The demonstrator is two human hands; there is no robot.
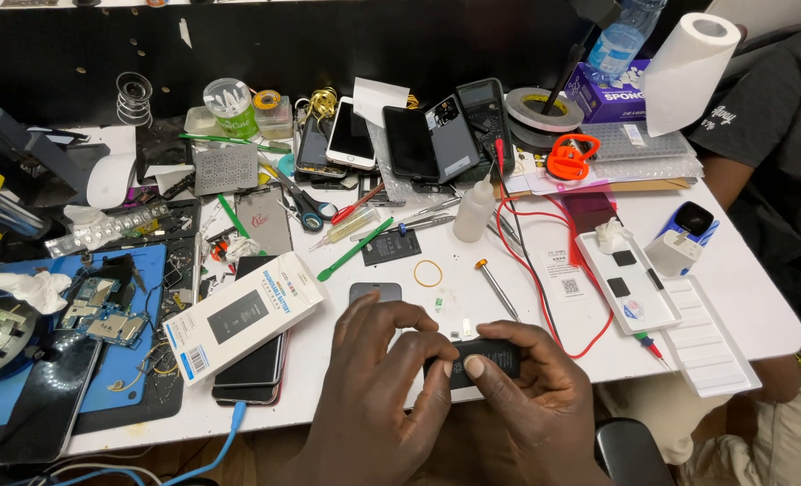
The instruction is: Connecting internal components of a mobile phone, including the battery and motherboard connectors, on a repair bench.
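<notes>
Left hand (378, 378): fingers curled over the near edge of the table, thumb and fingertips pinching the left end of a small black battery.
Right hand (526, 382): fingers pressed together on the right end of the same piece, thumbnail lying across its front face.
Black battery (495, 357): flat, dark, rectangular; held between both hands just above the front edge of the white table (742, 279), largely covered by fingers.
Just beyond the hands: a small dark phone part (375, 292), a yellow rubber band (427, 273), a screwdriver (495, 286).
Left of the hands: white battery box (243, 315) lying tilted over a stack of phones (254, 371).
Right of the hands: red probe lead (544, 270) looping across the table; white tray (625, 281).
Far right: another person's arm in a dark sleeve (769, 135).
</notes>
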